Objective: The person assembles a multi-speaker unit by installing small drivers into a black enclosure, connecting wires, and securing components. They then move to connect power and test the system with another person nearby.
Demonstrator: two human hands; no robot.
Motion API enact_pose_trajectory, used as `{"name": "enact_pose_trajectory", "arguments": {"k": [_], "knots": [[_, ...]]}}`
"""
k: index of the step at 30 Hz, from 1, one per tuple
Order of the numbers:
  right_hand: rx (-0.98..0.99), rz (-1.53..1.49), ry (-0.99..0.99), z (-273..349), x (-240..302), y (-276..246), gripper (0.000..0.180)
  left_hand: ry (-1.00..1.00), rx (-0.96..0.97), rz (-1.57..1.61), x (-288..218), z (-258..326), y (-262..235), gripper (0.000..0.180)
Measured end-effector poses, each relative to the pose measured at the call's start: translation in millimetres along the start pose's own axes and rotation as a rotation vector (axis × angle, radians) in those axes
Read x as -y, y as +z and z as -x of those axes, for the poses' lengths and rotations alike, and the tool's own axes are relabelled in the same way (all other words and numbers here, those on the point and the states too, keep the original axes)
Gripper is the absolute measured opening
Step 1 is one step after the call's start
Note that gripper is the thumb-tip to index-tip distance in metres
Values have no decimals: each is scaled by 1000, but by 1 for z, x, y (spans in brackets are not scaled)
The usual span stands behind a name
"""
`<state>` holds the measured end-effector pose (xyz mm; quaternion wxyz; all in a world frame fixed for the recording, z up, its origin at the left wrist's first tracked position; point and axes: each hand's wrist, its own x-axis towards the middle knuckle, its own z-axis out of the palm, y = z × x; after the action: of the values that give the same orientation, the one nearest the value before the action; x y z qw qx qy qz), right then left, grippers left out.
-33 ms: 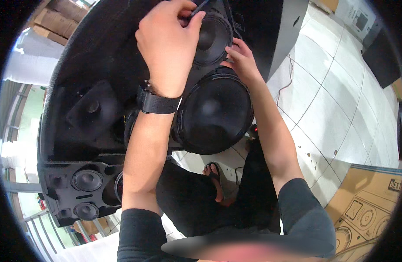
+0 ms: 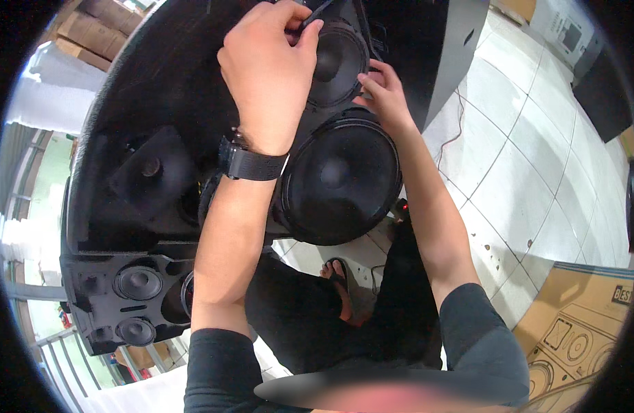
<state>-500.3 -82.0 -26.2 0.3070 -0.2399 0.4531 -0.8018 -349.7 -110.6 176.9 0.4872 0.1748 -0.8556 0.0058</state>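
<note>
We see the left hand (image 2: 269, 76) in the upper middle of the frame; its fingers are closed narrow around a thin black tool (image 2: 315, 12), and the tip of this tool is hidden at the top edge, so we cannot tell what kind it is. The wrist carries a black watch (image 2: 251, 164). Just to the right of it, the right hand (image 2: 384, 96) lies with bent fingers on the rim of the upper speaker cone (image 2: 337, 62); it grips nothing that we can see, only touches the rim. Directly below, in the centre of the frame, sits the larger speaker cone (image 2: 341, 180), round and black; both cones are set in a big black speaker cabinet (image 2: 165, 89) which fills the upper left of the frame. In the lower left we see a second, smaller black speaker box (image 2: 117, 296) with several small round drivers. Between the forearms, low in the middle, a foot in a sandal (image 2: 337, 279) stands on the white tiled floor (image 2: 537, 138); in the lower right corner lies a brown cardboard box (image 2: 585, 323) with line drawings of speakers.
</note>
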Motion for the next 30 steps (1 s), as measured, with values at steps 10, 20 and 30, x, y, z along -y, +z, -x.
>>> {"name": "enact_pose_trajectory", "arguments": {"k": [10, 20, 30], "knots": [[24, 669, -1063, 0, 124, 84, 110, 11, -201, -50, 7, -14, 2, 19], [-85, 791, -1002, -10, 146, 107, 98, 91, -207, -63, -29, 61, -106, 31], [-160, 687, -1081, -5, 135, 124, 88, -112, -307, -548, 12, 102, -136, 114]]}}
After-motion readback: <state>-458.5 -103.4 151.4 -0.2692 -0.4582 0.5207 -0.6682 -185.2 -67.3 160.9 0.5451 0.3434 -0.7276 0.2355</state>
